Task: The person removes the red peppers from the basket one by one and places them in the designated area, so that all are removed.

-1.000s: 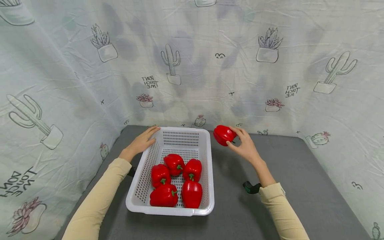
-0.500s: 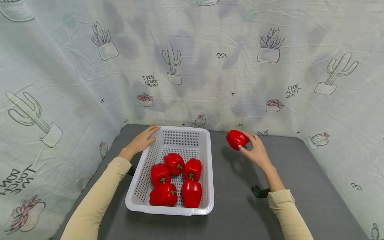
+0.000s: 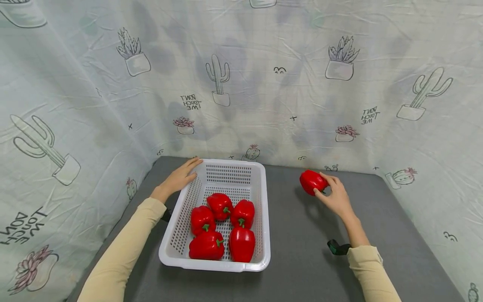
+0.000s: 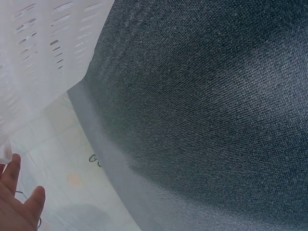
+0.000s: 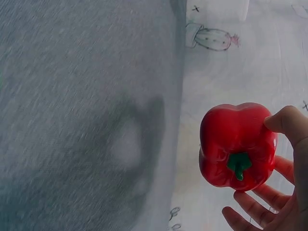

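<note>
My right hand (image 3: 336, 196) holds a shiny red bell pepper (image 3: 313, 182) by its stem end, thumb on one side and fingers on the other. In the right wrist view the green stem of this bell pepper (image 5: 231, 139) faces the camera, and a shadow falls on the table apart from it. My left hand (image 3: 179, 178) rests with extended fingers on the far left rim of a white perforated plastic basket (image 3: 264, 209). Several more red bell peppers (image 3: 242, 244) lie in the near half of the basket. Fingertips of the left hand (image 4: 19, 202) show beside the basket's edge in the left wrist view.
The basket stands on a grey cloth-covered table (image 3: 294, 260), left of the right hand. A pale curtain (image 3: 256, 92) printed with potted cacti encloses the table's back and sides. Grey tabletop lies between the basket and the held pepper.
My right hand has moved right and somewhat nearer with the bell pepper, away from the basket, and the pepper is lower, closer to its shadow. The left hand and basket stay put.
</note>
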{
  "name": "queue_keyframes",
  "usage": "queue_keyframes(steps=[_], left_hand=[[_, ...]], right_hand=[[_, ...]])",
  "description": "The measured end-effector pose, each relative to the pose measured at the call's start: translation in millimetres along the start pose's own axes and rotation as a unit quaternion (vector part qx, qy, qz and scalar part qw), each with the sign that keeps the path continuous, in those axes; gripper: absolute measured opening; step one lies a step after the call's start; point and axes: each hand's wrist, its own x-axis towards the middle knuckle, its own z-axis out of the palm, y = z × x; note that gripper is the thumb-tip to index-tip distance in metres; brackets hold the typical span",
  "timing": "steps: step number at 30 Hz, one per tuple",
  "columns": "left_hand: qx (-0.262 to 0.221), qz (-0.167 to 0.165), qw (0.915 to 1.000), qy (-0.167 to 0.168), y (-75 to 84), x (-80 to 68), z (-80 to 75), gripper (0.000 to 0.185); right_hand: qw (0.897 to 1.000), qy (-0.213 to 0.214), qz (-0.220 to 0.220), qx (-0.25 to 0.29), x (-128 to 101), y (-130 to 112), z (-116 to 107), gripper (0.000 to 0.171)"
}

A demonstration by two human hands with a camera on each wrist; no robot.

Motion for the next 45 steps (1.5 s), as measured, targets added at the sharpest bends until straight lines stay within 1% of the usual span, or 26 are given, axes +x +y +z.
queue_keyframes(steps=[5,11,20,32,41,45], left_hand=[[-0.002,0.001,1.0000,-0.001,0.8,-0.3,0.2,0.053],[-0.007,0.004,1.0000,0.001,1.3,-0.5,0.1,0.053],[-0.010,0.005,0.9999,0.000,1.5,-1.1,0.8,0.052],[-0.010,0.000,0.9999,0.004,1.6,-0.9,0.3,0.052],[-0.007,0.006,1.0000,0.001,1.2,-0.7,-0.2,0.052],[-0.009,0.011,0.9999,0.002,1.3,-0.6,-0.3,0.052]], right_hand=[[1.000,0.005,0.025,-0.014,-6.1,11.6,-3.4,0.057],[0.998,0.004,0.052,-0.019,-12.4,25.3,-7.5,0.059],[0.996,-0.006,0.077,-0.034,-21.6,45.6,-12.3,0.061],[0.994,-0.020,0.098,-0.052,-26.2,52.1,-17.7,0.066],[0.993,-0.021,0.089,-0.070,-26.0,53.9,-17.4,0.069],[0.993,-0.020,0.091,-0.073,-25.8,53.7,-18.1,0.069]])
